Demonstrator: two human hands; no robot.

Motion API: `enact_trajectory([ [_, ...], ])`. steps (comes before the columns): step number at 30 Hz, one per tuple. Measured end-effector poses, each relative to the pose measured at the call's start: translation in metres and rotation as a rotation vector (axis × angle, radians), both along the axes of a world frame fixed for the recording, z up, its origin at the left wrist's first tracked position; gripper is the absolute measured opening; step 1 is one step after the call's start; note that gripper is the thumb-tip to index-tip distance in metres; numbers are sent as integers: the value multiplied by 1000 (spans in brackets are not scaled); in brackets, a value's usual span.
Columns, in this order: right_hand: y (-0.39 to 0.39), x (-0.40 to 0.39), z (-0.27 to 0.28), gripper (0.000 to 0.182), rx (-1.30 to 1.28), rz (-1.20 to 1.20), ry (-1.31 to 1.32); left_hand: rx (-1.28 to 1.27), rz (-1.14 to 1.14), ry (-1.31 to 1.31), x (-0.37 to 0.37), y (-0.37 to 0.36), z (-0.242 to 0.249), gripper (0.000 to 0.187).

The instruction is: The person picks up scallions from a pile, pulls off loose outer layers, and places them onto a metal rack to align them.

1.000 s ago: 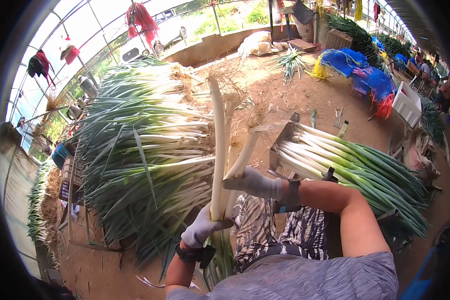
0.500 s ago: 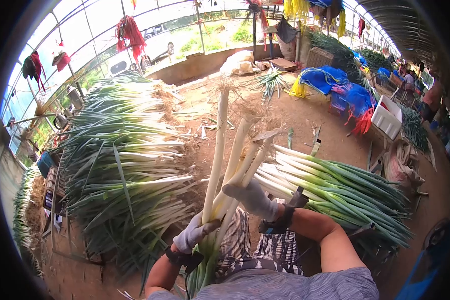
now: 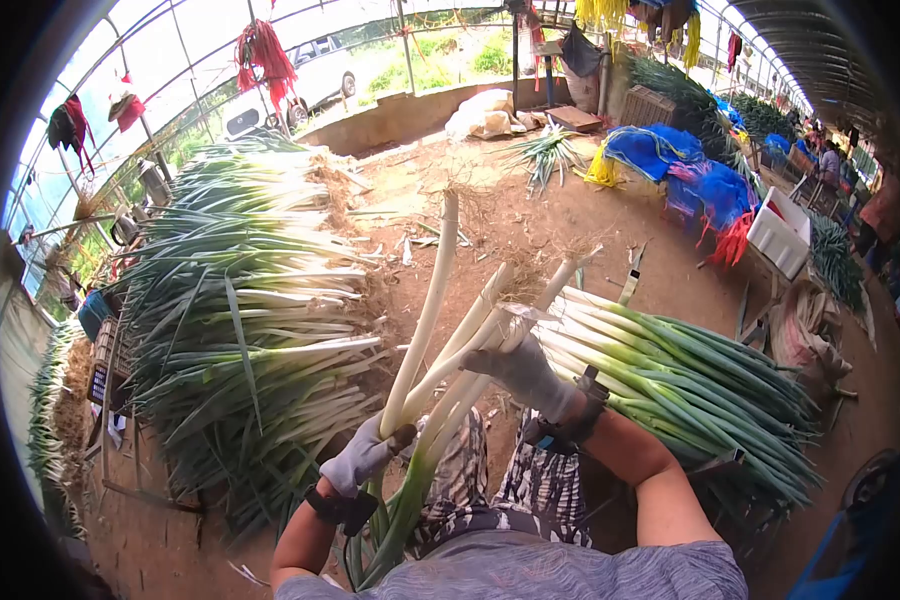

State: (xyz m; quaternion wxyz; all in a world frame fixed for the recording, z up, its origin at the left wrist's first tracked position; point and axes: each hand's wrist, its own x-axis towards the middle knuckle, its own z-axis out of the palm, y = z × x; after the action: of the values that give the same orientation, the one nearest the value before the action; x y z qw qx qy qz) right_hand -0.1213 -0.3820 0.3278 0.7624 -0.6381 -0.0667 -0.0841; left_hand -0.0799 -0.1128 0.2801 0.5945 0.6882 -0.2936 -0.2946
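In the head view, my left hand (image 3: 362,456), in a grey glove, is closed around the lower white part of several long green onions (image 3: 432,300). Their root ends point up and away from me, and their green leaves hang down by my lap. My right hand (image 3: 526,376), gloved too, is closed around the white shanks nearer the roots. A pale strip of loose skin (image 3: 532,313) shows just above its fingers. Beyond my right wrist, a pile of green onions (image 3: 670,375) lies with its leaves toward the right.
A large heap of green onions (image 3: 240,300) fills the left side, roots inward. Blue netting (image 3: 660,150) and a white foam box (image 3: 778,232) stand at the back right. Pale sacks (image 3: 482,115) lie by the low wall. Red ties (image 3: 266,62) hang overhead. People appear far right.
The held green onions have spread apart, with one now leaning right. My right hand has moved slightly up and right, my left hand slightly left.
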Motion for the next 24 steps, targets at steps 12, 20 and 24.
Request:
enact_trajectory([
  [12, -11, -3, 4, 35, 71, -44, -49, -3, -65, -30, -29, -19, -24, 52],
  [20, 3, -8, 23, 17, 118, -121, 70, 31, -73, -65, -27, -20, -15, 55],
  [24, -6, 6, -2, 13, -549, -353, -477, 74, -252, -61, -11, -7, -26, 69],
])
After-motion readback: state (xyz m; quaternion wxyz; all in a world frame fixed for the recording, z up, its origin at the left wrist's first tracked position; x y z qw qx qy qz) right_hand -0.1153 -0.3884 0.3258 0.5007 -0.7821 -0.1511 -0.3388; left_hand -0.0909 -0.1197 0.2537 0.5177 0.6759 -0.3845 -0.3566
